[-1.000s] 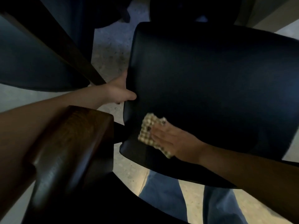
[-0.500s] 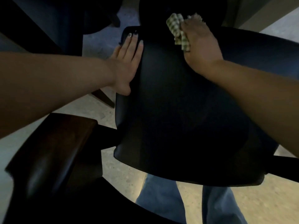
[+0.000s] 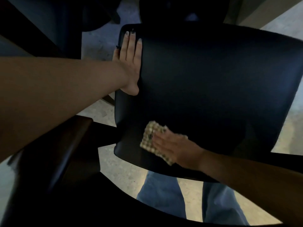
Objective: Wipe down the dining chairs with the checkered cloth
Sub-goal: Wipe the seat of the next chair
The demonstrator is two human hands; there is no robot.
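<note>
A black padded dining chair seat [image 3: 205, 89] fills the middle of the view. My left hand [image 3: 129, 63] lies flat against its left edge, fingers straight and pointing away from me. Near the seat's front left corner, my right hand [image 3: 173, 146] presses the checkered cloth [image 3: 150, 138] flat onto the padding with extended fingers. Part of the cloth is hidden under the palm.
A second chair with a dark wooden back rail [image 3: 54, 153] stands close at the lower left. A dark table edge [image 3: 32, 33] and another chair [image 3: 180, 9] sit beyond. Pale speckled floor [image 3: 118, 163] and my jeans-clad legs [image 3: 164, 194] show below the seat.
My right hand has swept the cloth from the seat's far edge back down to the near left corner. My left hand stays flat on the left edge.
</note>
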